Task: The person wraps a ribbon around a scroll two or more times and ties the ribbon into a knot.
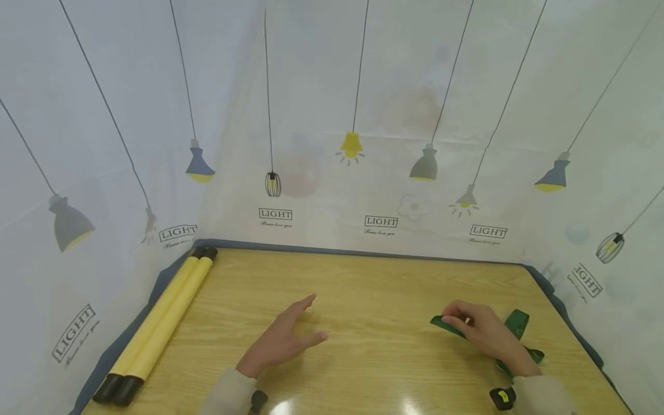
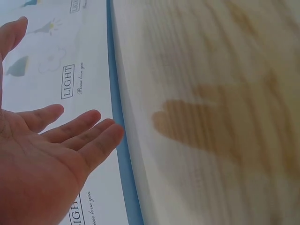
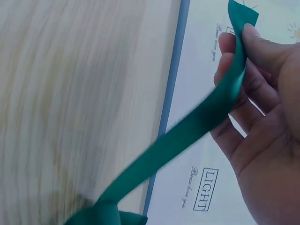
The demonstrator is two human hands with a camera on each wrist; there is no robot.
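In the head view I see the right hand (image 1: 479, 328), right of centre in the lower half, pinching one end of a green ribbon (image 1: 517, 323), the rest lying behind and below it on the wood-grain table (image 1: 363, 288); the left hand (image 1: 282, 340), lower centre, is well apart, thumb and fingers spread. The left wrist view shows its palm holding nothing. In the right wrist view I'd judge a light pinch near the tip best, avoiding creases; the ribbon looks satiny, smooth and slightly twisted, bunching at lower left.

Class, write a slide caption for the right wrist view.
Right hand pinching a green ribbon near one end, above a wooden tabletop.
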